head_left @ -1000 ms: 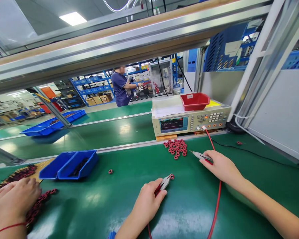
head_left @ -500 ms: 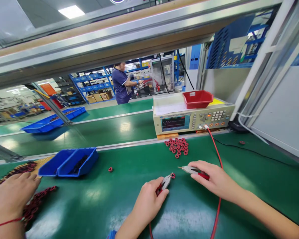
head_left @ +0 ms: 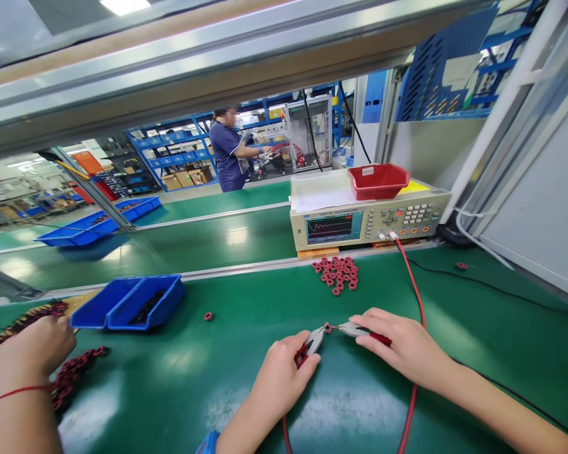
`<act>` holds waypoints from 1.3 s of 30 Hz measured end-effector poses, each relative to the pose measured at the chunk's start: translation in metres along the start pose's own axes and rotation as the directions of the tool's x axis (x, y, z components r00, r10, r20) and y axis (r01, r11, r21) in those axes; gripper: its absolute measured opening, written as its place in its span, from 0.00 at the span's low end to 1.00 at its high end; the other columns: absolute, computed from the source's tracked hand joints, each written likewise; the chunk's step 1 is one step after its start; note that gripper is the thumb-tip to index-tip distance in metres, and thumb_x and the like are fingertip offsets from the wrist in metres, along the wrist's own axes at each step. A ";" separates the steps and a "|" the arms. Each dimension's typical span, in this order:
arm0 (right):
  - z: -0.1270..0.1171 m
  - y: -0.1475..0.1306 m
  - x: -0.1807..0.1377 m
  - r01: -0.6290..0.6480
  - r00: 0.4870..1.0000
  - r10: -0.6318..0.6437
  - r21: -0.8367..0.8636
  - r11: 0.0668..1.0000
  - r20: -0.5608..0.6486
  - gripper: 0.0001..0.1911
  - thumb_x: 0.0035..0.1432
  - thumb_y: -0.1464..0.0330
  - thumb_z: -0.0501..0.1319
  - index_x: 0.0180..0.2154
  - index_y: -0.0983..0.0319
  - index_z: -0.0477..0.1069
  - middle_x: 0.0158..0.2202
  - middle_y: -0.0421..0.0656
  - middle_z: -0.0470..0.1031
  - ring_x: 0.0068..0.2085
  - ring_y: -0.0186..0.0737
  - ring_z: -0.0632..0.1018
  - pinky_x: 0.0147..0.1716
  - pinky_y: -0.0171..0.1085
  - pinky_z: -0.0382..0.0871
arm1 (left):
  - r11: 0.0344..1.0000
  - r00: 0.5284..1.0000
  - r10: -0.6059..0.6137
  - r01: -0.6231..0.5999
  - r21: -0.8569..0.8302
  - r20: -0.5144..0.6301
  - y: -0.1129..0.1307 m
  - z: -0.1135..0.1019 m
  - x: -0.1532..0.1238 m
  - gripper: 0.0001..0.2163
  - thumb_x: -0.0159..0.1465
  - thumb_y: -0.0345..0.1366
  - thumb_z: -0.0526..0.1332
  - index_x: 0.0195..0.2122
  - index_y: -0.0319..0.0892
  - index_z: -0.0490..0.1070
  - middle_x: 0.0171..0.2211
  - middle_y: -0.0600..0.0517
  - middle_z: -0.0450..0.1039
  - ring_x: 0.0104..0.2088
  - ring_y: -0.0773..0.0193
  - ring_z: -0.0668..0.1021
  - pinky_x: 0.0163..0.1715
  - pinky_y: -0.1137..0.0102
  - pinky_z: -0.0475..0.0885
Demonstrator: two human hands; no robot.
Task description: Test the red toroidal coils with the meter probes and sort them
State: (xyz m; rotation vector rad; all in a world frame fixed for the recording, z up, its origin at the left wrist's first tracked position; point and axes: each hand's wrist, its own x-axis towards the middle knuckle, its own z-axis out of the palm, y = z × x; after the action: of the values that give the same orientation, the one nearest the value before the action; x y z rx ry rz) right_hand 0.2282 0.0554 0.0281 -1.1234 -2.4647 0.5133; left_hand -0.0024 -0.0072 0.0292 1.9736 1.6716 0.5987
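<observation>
My left hand [head_left: 283, 371] rests on the green mat and grips a test clip [head_left: 313, 340] on a red lead. The clip's jaws touch a small red ring coil [head_left: 327, 328]. My right hand [head_left: 402, 345] grips a pointed probe [head_left: 355, 329] on a red lead [head_left: 414, 284]; its tip meets the same coil. A pile of several red ring coils [head_left: 338, 273] lies further back, in front of the beige tester [head_left: 366, 219] with its lit screen.
A co-worker's hand [head_left: 26, 353] at far left rests on a row of red coils. Blue double bin [head_left: 130, 301] stands left of centre; one loose coil [head_left: 208, 316] lies near it. A red tray [head_left: 378, 180] sits on the tester. A person stands far behind.
My right hand has brought the probe left and toward me, from beside the coil pile to the coil at the clip. My left hand has stayed put.
</observation>
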 end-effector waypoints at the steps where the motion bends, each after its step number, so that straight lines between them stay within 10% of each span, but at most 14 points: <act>1: 0.000 -0.001 0.000 0.001 1.000 -0.001 -0.001 1.000 -0.002 0.15 0.62 0.62 0.50 0.48 0.54 0.69 0.42 0.42 0.73 0.37 0.39 0.76 0.37 0.39 0.71 | 1.000 1.000 0.000 -0.001 -0.002 -0.003 0.000 0.000 0.000 0.05 0.60 0.35 0.55 0.33 0.43 0.70 0.26 0.53 0.71 0.27 0.64 0.70 0.28 0.74 0.62; 24: 0.010 0.001 0.002 -0.031 0.999 0.032 0.016 0.999 -0.019 0.17 0.62 0.60 0.51 0.50 0.57 0.67 0.44 0.44 0.74 0.40 0.42 0.76 0.38 0.40 0.71 | 0.999 1.000 -0.009 0.010 -0.051 0.011 -0.005 0.000 0.001 0.08 0.60 0.35 0.54 0.34 0.41 0.71 0.21 0.56 0.65 0.22 0.67 0.64 0.24 0.74 0.57; 39: 0.046 0.053 0.000 0.067 0.973 -0.048 0.075 0.995 -0.225 0.21 0.50 0.47 0.57 0.39 0.52 0.75 0.39 0.41 0.77 0.37 0.48 0.78 0.34 0.40 0.76 | 0.984 0.997 -0.016 0.002 -0.180 -0.073 -0.009 0.007 0.001 0.06 0.54 0.32 0.57 0.22 0.41 0.63 0.18 0.59 0.54 0.21 0.70 0.59 0.21 0.75 0.54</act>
State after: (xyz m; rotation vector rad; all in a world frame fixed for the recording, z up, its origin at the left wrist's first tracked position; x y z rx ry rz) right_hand 0.2397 0.0803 -0.0364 -1.0145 -2.2544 0.4413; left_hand -0.0051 -0.0060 0.0184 1.8345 1.6073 0.7991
